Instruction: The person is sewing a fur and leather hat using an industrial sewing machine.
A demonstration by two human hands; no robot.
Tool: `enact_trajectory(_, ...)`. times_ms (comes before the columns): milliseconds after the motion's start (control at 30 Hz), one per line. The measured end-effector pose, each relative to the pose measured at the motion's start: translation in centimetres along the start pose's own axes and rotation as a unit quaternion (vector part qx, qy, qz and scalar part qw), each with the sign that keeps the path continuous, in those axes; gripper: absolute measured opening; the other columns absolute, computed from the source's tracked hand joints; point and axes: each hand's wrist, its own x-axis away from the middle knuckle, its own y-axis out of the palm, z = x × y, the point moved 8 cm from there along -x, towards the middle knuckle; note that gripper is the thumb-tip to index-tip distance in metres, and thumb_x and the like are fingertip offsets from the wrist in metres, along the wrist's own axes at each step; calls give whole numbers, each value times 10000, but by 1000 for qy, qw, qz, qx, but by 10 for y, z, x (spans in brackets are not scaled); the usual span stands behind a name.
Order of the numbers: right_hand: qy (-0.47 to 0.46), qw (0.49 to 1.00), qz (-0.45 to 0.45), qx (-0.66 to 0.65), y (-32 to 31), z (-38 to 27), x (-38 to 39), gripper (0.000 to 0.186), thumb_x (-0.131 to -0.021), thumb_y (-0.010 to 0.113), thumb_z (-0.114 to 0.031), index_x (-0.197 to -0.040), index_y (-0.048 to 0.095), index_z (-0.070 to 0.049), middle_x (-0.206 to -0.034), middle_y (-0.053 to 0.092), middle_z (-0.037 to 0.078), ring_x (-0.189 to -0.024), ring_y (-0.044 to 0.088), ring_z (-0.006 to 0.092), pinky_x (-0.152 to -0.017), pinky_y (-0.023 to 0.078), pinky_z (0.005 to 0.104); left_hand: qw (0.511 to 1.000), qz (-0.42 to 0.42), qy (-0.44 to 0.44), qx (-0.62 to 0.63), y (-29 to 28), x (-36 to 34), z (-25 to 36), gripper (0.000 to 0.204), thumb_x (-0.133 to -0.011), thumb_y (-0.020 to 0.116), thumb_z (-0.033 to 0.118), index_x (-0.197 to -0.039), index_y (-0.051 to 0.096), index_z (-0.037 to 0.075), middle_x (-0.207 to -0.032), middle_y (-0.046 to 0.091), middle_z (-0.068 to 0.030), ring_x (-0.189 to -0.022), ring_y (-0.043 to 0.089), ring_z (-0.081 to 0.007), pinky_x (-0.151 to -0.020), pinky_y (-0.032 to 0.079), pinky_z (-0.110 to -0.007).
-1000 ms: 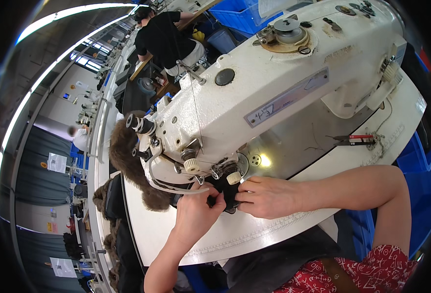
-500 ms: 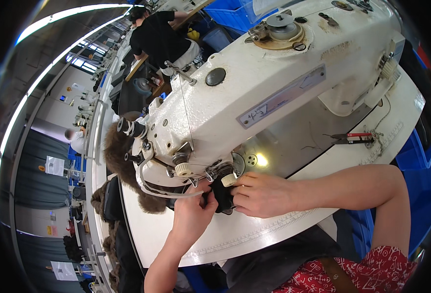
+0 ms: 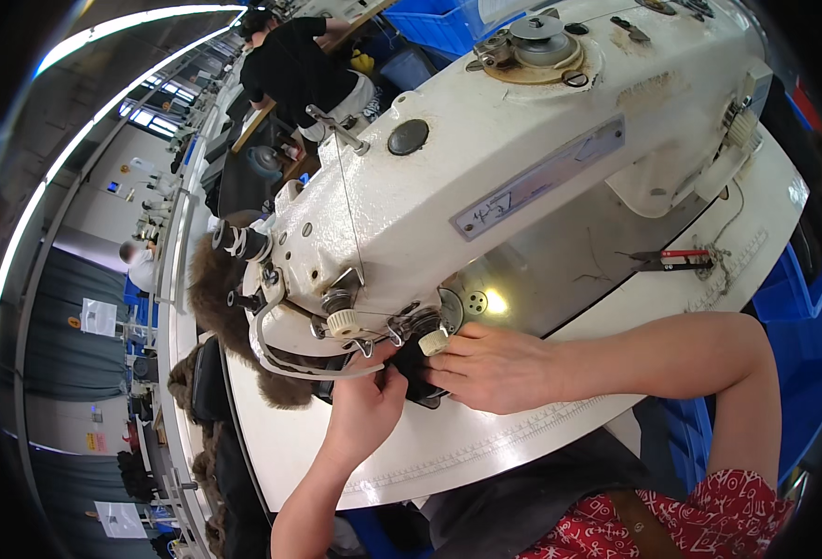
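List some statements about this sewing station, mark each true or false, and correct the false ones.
1. The bare left hand and bare right hand are both at the soft black fabric. True.
2. The right hand grips the red-and-black-handled metal snips. False: they lie apart from both hands.
3. Fluffy brown fur lies by the head end of the white metal sewing machine. True.
4. The wearer's patterned red-and-white clothing is plain green. False: it is red with white markings.
5. A co-worker in a black top is in view. True.

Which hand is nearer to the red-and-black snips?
The right hand, on the same side of the black material as the snips; the left hand is opposite.
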Motion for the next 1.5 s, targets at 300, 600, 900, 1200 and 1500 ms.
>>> enact_trajectory(300,-17,999,-23,29,13,-2,2,321,-878,614,-141,-1171,688,-33,-1042,669,10,-1016,590,177,-846,434,316,991,18,52,-120,6,-12,15,213,-949,713,122,-1064,717,-57,-648,623,-51,-489,574,-110,-478,471,-298)
enact_trajectory(600,-7,999,-27,-16,13,-2,1,405,-879,663,-187,-1240,663,-3,-1237,668,101,-1195,596,227,-1001,464,380,949,62,135,-279,4,-9,33,138,-889,764,111,-980,758,7,-758,691,-194,-669,645,-332,-624,515,-392)
enact_trajectory(900,30,991,-120,-41,41,-5,-16,281,-940,635,-282,-1014,705,-20,-1050,716,104,-1057,639,263,-959,467,387,890,95,296,-334,26,12,52,242,-786,714,0,-1023,733,47,-864,624,-96,-680,656,-278,-623,555,-381)
enact_trajectory(1200,61,992,-113,0,63,-38,-19,239,-853,590,-172,-967,728,-13,-1067,711,156,-1111,634,294,-1003,466,407,913,94,284,-276,35,19,49,283,-750,668,-14,-1027,721,-27,-903,588,-119,-810,637,-310,-691,550,-403)
enact_trajectory(1500,-52,985,-72,-145,-33,-82,28,170,-912,736,-248,-886,704,-83,-946,712,50,-865,703,207,-699,570,336,805,119,355,-461,67,46,43,402,-780,638,98,-1124,662,-109,-890,529,-89,-807,562,-212,-713,504,-311)
